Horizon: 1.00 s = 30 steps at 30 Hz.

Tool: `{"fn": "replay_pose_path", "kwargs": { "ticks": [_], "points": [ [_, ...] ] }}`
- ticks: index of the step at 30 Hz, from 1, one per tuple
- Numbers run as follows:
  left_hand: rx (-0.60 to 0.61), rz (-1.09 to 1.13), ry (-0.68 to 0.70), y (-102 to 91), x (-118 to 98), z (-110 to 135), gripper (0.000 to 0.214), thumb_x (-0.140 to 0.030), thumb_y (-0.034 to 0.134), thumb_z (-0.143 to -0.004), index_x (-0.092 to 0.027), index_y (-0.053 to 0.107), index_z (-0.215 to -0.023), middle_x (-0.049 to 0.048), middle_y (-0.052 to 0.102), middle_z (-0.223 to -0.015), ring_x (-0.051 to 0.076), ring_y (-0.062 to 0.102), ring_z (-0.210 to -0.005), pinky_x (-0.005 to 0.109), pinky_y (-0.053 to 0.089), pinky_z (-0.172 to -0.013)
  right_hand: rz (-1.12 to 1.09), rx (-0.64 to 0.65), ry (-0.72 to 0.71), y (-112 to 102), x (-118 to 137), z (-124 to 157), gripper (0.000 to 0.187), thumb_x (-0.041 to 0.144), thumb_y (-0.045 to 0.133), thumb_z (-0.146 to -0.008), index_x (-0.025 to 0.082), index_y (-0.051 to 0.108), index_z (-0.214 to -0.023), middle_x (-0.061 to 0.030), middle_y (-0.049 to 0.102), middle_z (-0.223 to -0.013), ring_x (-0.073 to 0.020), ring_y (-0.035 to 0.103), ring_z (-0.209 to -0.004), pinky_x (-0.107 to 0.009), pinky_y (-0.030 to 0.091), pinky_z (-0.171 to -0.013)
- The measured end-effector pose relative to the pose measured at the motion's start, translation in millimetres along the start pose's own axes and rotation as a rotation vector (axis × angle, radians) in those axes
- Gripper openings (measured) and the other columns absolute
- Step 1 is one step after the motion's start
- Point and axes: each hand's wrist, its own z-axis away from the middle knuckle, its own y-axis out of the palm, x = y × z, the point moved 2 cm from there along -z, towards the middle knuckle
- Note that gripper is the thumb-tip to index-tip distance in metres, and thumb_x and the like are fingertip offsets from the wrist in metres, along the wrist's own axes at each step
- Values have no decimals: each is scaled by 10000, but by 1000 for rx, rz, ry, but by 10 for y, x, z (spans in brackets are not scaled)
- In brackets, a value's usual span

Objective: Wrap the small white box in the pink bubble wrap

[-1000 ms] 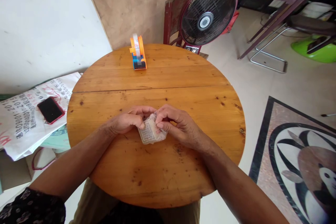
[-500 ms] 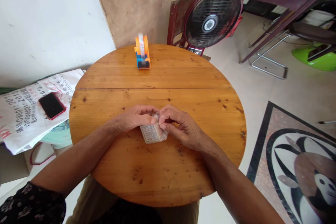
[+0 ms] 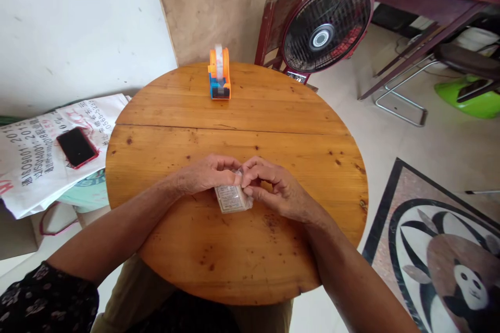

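A small whitish box in clear plastic wrap (image 3: 230,199) is between my hands, low over the near half of the round wooden table (image 3: 234,260). Printed lines of text cover its visible face. My left hand (image 3: 207,174) grips the box from the left, with the thumb across its upper edge. At the right end, my right hand (image 3: 275,187) pinches the clear wrap between thumb and fingers. The fingertips of both hands nearly meet at the top corner, and they hide part of the box.
An orange and blue tape dispenser (image 3: 220,74) stands at the table's far side. To the left, a phone (image 3: 77,147) lies on printed white sacks (image 3: 39,166). A fan (image 3: 326,28) by a chair stands beyond the table. A panda-patterned floor panel (image 3: 449,255) is at right.
The view has shifted slightly, so the table and dispenser sit a little further right. My right fingers have moved slightly at the wrap's corner. Both hands keep hold of the box and wrap.
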Motion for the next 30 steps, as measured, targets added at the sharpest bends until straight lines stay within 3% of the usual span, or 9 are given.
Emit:
{"fn": "replay_pose_path", "kwargs": {
  "ticks": [6,16,22,30],
  "points": [
    [12,-44,25,-27,37,6,332,-422,695,-778,-166,706,-989,32,701,-894,145,603,-749,253,441,-675,-48,-45,33,13,-31,-4,108,287,700,-869,194,656,-837,-19,552,-925,-91,493,-677,-247,444,-623],
    [20,-14,-17,3,-1,4,255,-344,677,-743,-165,707,-923,18,690,-842,133,584,-704,254,441,-658,-108,21,5,-5,-133,-8,146,288,705,-867,190,638,-783,-20,542,-934,-127,548,-807,-289,488,-736],
    [-43,-43,-31,-21,3,14,298,-421,691,-739,-175,657,-903,6,646,-776,134,582,-653,242,459,-587,-40,-68,6,-12,-104,-18,126,290,715,-863,193,674,-794,-36,601,-919,-153,596,-861,-317,503,-787],
    [-21,5,-20,-3,-25,21,273,-405,681,-749,-170,630,-878,-10,617,-700,112,566,-585,213,440,-521,26,-133,-34,-4,-101,-24,84,236,706,-837,196,672,-772,-40,661,-872,-145,623,-794,-279,510,-693]
  ]
}}
